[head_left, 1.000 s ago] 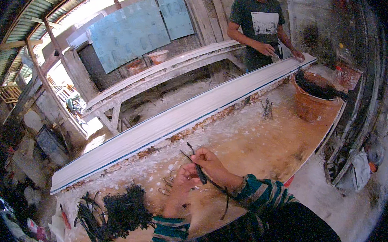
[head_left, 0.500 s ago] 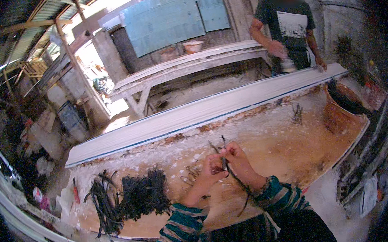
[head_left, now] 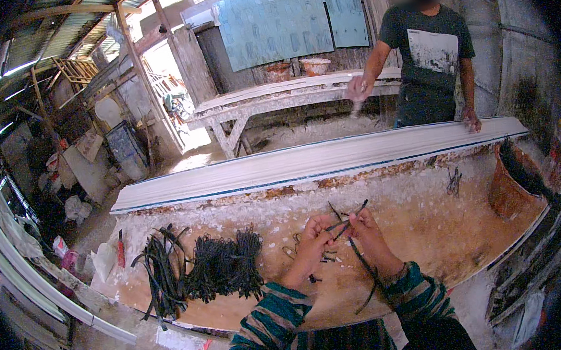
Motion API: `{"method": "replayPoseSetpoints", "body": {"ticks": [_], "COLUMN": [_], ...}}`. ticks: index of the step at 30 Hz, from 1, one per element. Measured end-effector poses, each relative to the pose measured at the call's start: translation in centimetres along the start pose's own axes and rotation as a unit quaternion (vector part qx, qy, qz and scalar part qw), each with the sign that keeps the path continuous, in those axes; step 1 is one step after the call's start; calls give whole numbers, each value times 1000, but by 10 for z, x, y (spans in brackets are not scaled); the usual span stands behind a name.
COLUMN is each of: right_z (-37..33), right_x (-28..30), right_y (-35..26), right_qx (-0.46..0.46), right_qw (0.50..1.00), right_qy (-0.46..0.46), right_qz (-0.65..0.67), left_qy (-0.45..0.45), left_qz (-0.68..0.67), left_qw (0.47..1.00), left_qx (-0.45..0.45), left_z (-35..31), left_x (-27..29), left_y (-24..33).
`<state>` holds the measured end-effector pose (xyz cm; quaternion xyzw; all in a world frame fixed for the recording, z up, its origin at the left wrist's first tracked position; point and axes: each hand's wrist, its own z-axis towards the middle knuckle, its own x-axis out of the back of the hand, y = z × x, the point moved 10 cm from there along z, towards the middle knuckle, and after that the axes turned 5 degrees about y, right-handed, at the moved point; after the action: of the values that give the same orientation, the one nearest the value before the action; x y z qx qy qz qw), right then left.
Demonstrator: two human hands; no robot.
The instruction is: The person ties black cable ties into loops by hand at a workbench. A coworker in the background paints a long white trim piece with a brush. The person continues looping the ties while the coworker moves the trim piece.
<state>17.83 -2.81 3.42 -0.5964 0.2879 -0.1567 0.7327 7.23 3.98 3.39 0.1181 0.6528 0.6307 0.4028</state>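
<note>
Thin black strips (head_left: 363,261) cross between my two hands above the near part of the wooden tabletop. My left hand (head_left: 313,245) pinches them from the left, fingers closed. Opposite it, my right hand (head_left: 370,235) grips the crossing point between thumb and fingers, and one strip trails below it. Whether the strips are knotted is too small to tell. Left of my hands lie a thick bundle of black strips (head_left: 225,265) and a looser heap of longer black strips (head_left: 164,274). A few tan loops (head_left: 291,247) rest beside my left hand.
A long white board (head_left: 319,164) with blue edges spans the table's far side. Behind it stands a co-worker (head_left: 425,61), one hand on its right end. An orange-brown bucket (head_left: 510,188) lies at right, a red-handled tool (head_left: 120,249) at left. A white-topped bench (head_left: 288,98) stands beyond.
My hands have drawn slightly apart, with the strips now crossed between them. The co-worker's raised hand has swung left. The whole view has shifted with my head.
</note>
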Motion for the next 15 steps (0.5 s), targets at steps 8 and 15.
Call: {"method": "replayPoseSetpoints", "body": {"ticks": [8, 15], "right_z": [-8, -17], "right_x": [-8, -22], "right_y": [-18, -36], "right_qx": [-12, -10], "right_qw": [987, 948], "right_qy": [-30, -142], "right_qz": [155, 284], "left_qy": [79, 116], "left_qz": [-35, 13], "left_qw": [995, 991], "left_qx": [45, 61], "left_z": [4, 6], "left_x": [21, 37], "left_y": [-12, -18]}}
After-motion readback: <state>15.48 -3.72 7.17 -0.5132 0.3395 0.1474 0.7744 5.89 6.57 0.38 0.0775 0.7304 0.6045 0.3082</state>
